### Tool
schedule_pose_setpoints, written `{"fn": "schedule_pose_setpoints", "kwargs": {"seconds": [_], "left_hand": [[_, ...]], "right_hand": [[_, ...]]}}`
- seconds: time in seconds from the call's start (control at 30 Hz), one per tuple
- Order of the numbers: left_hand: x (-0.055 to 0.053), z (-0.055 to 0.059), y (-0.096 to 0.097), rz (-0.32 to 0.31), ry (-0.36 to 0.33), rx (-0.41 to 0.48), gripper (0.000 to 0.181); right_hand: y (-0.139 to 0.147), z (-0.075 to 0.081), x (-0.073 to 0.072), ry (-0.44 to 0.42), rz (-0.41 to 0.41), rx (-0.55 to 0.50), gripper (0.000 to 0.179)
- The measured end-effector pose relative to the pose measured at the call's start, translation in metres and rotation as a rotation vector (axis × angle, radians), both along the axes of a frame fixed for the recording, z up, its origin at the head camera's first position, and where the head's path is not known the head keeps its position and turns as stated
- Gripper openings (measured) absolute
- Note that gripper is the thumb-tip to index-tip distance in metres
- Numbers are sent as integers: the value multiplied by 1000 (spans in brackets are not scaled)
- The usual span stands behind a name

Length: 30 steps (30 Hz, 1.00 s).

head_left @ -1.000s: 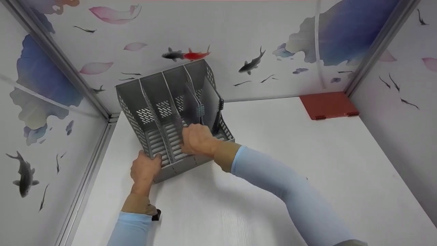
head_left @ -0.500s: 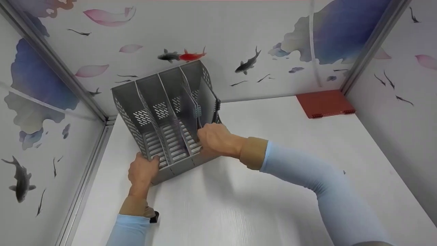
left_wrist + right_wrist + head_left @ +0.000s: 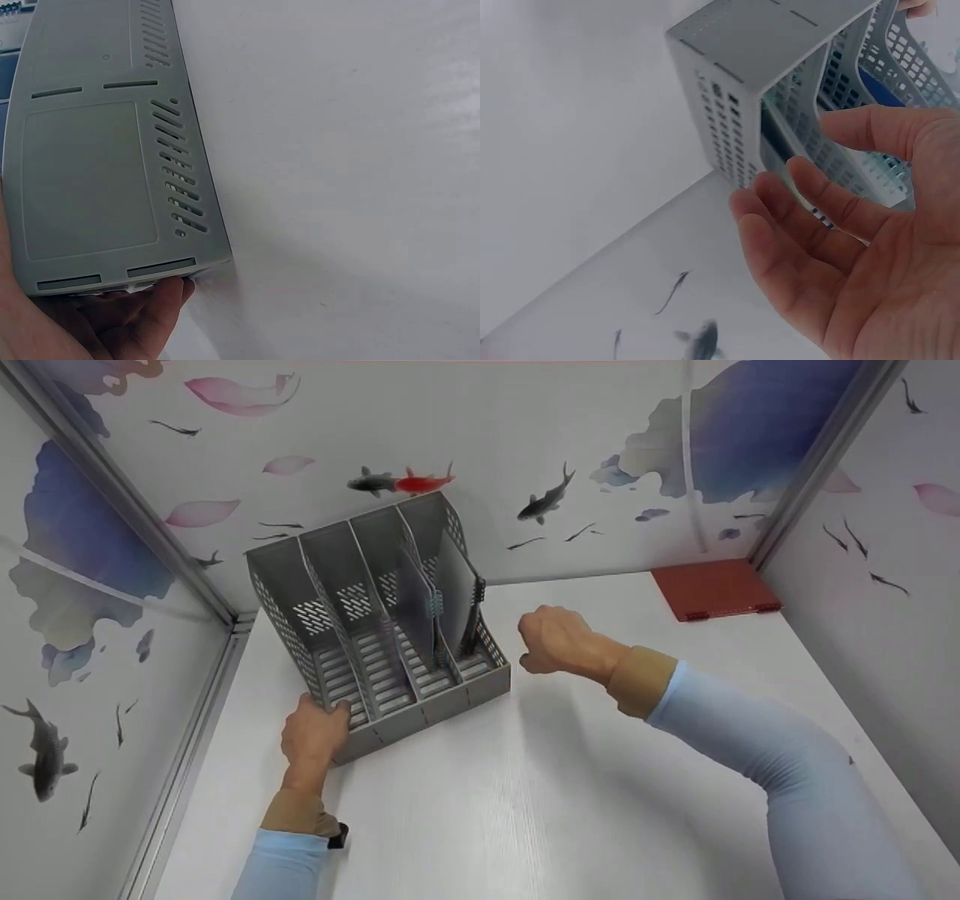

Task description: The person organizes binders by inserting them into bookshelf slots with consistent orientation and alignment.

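A grey file organizer with four slanted compartments stands at the back left, turned at an angle. My left hand grips its front left corner, thumb over the front rim; in the left wrist view the fingers curl at the end of its solid front wall. A grey notebook with black rings leans in the rightmost compartment. Left of it stands a notebook with bluish rings. Beyond the organizer's right side my right hand hangs in the air, holding nothing, its fingers loosely bent.
Flat at the back right of the white table lies a red ring notebook, its ring clips facing front. Patterned white panels with metal corner rails enclose the table at the back and both sides.
My right hand has moved right, from over the organizer's middle compartments, along its front, to beyond its right side. The left hand keeps its grip on the corner.
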<state>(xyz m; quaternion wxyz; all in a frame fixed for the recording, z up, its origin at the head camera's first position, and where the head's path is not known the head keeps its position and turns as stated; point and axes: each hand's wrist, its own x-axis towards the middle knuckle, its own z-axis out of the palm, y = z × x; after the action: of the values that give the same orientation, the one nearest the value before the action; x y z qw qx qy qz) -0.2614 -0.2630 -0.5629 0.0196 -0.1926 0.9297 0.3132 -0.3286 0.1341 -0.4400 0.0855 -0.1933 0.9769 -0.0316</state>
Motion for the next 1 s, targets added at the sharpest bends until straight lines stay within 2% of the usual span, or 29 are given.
{"fn": "schedule_pose_setpoints", "kwargs": {"seconds": [0.23,0.47,0.63,0.87,1.0], "left_hand": [[0,1,1,-4,22,-6,74],[-1,-2,0,-12,27,-24,68],[-1,-2,0,-2,24,-20,68],[0,-1,1,1,33,-3,67],[1,1,1,5,25,-1,67]], "right_hand": [[55,-17,-15,-40,-78,-32,24],[109,-39,-37,-30,-115,-90,36],[147,-56,-48,1,-141,-97,43],[200,-81,-56,23,-221,-30,55],[226,-95,-57,-4,-305,-55,58]]}}
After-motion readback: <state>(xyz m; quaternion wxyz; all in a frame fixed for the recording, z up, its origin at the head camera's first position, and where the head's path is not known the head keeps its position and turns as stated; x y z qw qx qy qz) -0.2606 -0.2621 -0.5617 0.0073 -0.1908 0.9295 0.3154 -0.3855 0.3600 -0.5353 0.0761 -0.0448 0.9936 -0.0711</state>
